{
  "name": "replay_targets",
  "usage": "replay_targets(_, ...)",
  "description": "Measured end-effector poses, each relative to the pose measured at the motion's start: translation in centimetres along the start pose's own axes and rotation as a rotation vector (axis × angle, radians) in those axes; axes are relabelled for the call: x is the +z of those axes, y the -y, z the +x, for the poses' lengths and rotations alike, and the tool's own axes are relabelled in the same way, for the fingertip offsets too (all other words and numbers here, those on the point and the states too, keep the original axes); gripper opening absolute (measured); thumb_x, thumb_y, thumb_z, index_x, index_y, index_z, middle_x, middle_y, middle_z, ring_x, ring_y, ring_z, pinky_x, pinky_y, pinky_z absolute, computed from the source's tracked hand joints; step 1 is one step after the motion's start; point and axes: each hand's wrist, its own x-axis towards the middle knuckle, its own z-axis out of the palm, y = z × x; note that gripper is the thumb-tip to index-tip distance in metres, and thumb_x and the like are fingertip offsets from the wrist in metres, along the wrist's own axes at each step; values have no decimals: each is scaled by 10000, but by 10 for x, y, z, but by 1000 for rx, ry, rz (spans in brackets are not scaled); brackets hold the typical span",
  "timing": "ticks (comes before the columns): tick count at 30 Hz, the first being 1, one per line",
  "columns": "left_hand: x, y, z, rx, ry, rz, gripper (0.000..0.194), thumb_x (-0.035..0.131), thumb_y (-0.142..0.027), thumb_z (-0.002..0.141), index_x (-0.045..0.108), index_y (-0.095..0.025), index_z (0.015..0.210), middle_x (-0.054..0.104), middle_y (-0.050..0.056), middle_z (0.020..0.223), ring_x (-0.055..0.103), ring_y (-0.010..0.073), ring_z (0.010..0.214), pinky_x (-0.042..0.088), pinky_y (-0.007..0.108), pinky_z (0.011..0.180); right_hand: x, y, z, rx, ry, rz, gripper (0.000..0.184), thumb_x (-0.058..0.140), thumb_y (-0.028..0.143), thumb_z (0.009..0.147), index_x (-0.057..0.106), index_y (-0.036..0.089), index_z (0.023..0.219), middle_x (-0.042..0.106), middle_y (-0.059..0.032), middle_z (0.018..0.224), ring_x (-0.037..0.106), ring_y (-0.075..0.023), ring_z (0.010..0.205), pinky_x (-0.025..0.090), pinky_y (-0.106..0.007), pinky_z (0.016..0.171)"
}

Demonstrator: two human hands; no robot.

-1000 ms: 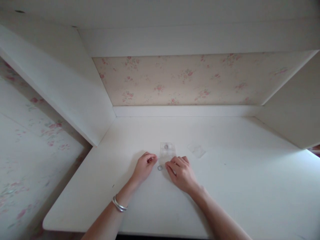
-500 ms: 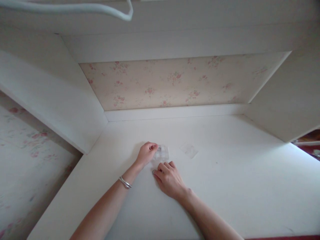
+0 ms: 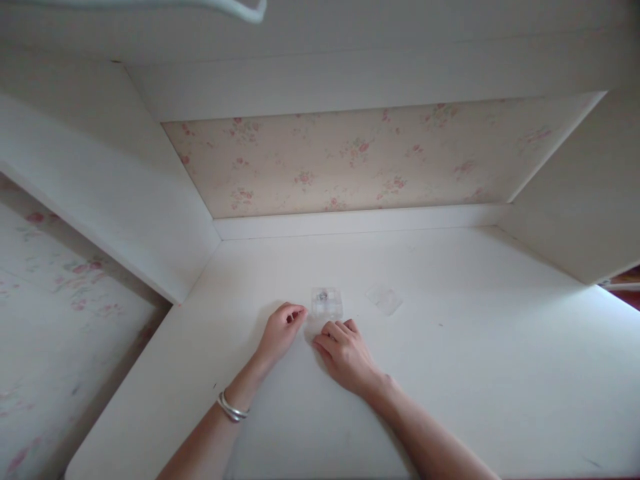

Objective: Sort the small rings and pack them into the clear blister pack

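Observation:
A small clear plastic box with compartments lies on the white desktop. Small dark bits show in its far compartment. My left hand is just left of the box, thumb and forefinger pinched together; anything between them is too small to make out. My right hand rests at the near side of the box with its fingers curled down. A faint translucent patch shows by its fingertips, and what they hold, if anything, is hidden. To the right lies a flat clear plastic piece, apart from both hands.
White side panels stand left and right of the desktop. Floral wallpaper shows behind a low back ledge. A white cable hangs at the top left, above the desk.
My left hand has drawn back from the box toward me and to the left, uncovering the far compartment. My right hand stays by the near edge. The view has shifted slightly.

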Motion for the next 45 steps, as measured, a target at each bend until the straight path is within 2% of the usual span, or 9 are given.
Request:
replay_targets(5, -3, -1, -25, 95, 138, 37, 268, 472, -369, 871, 674, -192, 872, 597, 24, 804, 546, 126, 700, 433, 233, 649, -3, -8, 3, 78, -138, 127, 220, 441, 247, 928, 657, 207, 910, 593, -39, 840, 534, -134, 806, 303, -296, 756)
replay_targets(12, -3, 1, -32, 188, 300, 158, 153, 564, -298, 825, 686, -220, 872, 604, 13, 873, 563, 126, 762, 445, 238, 740, 3, -29, 15, 279, -316, 177, 206, 483, 311, 900, 668, 224, 879, 606, -29, 841, 562, -149, 804, 357, -304, 743)
replay_targets(16, -3, 1, -34, 256, 302, 233, 102, 591, -244, 804, 690, -219, 808, 614, 4, 842, 562, 133, 786, 436, 246, 776, 3, -38, 31, 269, -310, 128, 211, 481, 330, 897, 670, 238, 888, 607, -23, 848, 572, -151, 804, 363, -312, 755)
replay_targets(22, -4, 1, -35, 274, 276, 270, 106, 581, -237, 812, 685, -214, 819, 625, 6, 853, 570, 135, 790, 433, 253, 776, 5, -52, 58, 236, -271, 35, 198, 495, 329, 890, 678, 252, 885, 611, -14, 852, 573, -150, 810, 353, -314, 771)
replay_targets(26, -4, 2, -34, 276, 269, 292, 96, 584, -241, 810, 674, -208, 818, 630, 7, 845, 573, 144, 806, 429, 263, 791, 9, -56, 66, 221, -190, -27, 198, 492, 316, 890, 680, 254, 877, 606, -13, 848, 571, -149, 809, 336, -326, 787)
replay_targets(29, -3, 4, -34, 275, 268, 302, 84, 593, -244, 806, 667, -206, 818, 632, 7, 832, 572, 148, 800, 426, 272, 792, 9, -57, 64, 235, -157, -21, 198, 495, 320, 887, 681, 255, 869, 610, -12, 848, 576, -150, 803, 336, -328, 779)
replay_targets(36, -1, 4, -34, 297, 269, 302, 93, 573, -232, 828, 649, -197, 788, 611, 7, 789, 558, 143, 774, 420, 265, 752, 4, -57, 30, 347, -302, 135, 238, 503, 367, 874, 683, 220, 823, 611, -25, 828, 570, -158, 779, 378, -306, 741)
replay_targets(40, 0, 3, -34, 265, 237, 290, 93, 551, -239, 842, 625, -187, 819, 604, 13, 824, 555, 137, 764, 427, 253, 721, 2, -55, 11, 428, -338, 218, 283, 489, 405, 876, 685, 208, 822, 608, -40, 823, 557, -164, 749, 395, -296, 683)
replay_targets(45, 1, 3, -33, 251, 245, 273, 114, 531, -247, 854, 631, -195, 866, 601, 16, 833, 560, 137, 769, 436, 250, 732, 4, -57, 6, 447, -345, 250, 291, 486, 409, 875, 692, 212, 818, 605, -37, 808, 546, -155, 704, 405, -292, 660)
